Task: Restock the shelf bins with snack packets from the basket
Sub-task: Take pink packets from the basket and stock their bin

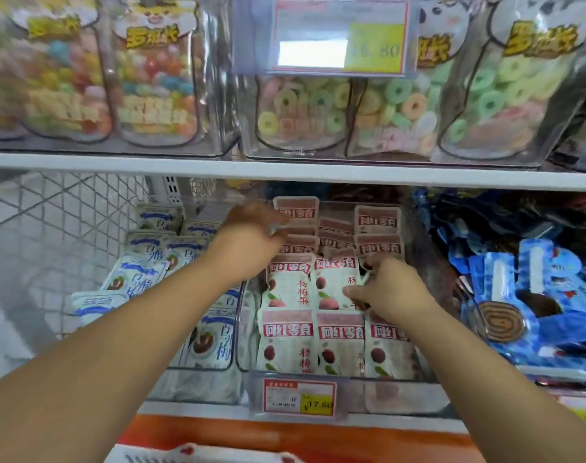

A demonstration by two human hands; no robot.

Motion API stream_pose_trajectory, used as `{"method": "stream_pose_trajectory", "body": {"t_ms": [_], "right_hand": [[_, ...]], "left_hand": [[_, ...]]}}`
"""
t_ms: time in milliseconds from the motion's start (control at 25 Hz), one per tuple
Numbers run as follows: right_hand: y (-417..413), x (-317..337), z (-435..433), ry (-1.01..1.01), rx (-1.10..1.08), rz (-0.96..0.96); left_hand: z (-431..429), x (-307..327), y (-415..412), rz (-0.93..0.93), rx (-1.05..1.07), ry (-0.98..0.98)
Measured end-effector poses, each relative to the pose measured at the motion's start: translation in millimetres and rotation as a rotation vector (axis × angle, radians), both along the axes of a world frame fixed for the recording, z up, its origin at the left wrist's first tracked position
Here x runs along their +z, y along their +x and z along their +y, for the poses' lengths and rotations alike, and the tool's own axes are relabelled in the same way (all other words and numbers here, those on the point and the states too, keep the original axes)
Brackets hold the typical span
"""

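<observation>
Rows of red-and-white foil snack packets [286, 342] stand upright, long axes vertical, in the clear plastic shelf bin [398, 396]. My left hand [251, 238] is over the back rows, further from me. Its fingers are hidden, so I cannot tell if they hold anything. My right hand [390, 290] is nearer. It pinches one second-row packet [331, 282] at its right edge, thumb on the face, with the packet lying left of that grip.

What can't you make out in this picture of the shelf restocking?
Head view:
- Basket: cut by the bottom edge, contents unseen.
- Left hand: fingers hidden behind its own back; grip unclear.
- Upper price tag: blurred, print mostly unreadable.
- Red packet in right hand: right side covered by the hand.
</observation>
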State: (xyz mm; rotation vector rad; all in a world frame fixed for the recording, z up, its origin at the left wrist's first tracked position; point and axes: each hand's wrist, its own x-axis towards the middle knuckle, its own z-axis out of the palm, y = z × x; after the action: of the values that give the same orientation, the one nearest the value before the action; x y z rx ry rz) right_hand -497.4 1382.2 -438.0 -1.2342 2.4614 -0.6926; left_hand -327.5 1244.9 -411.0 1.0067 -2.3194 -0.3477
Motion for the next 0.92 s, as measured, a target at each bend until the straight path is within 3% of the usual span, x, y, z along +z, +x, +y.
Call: {"method": "stream_pose_trajectory", "body": {"t_ms": [200,280,360,440,520,600,680,800,920], "right_hand": [[31,19,42,-0.414,0.019,0.031],[59,21,69,-0.599,0.115,0.005],[93,-1,95,-0.650,0.293,0.012],[124,-51,113,-0.502,0.464,0.073],[144,-115,123,-0.218,0.532,0.052],[158,-172,131,0.126,0.427,-0.088],[171,-218,139,0.335,0.296,-0.206],[202,-264,141,0.545,0.312,-0.389],[228,-286,123,0.583,0.260,-0.618]], "left_hand": [[50,-5,53,0.210,-0.026,0.030],[89,-13,83,0.371,0.004,-0.012],[133,-42,114,0.440,0.030,-0.067],[167,-94,145,0.361,0.058,-0.006],[187,-155,171,0.181,0.061,0.187],[200,-210,196,-0.020,0.067,0.429],[210,-253,219,-0.150,0.042,0.647],[210,-320,259,-0.396,0.081,0.801],[211,-326,268,-0.418,0.209,0.909]]}}
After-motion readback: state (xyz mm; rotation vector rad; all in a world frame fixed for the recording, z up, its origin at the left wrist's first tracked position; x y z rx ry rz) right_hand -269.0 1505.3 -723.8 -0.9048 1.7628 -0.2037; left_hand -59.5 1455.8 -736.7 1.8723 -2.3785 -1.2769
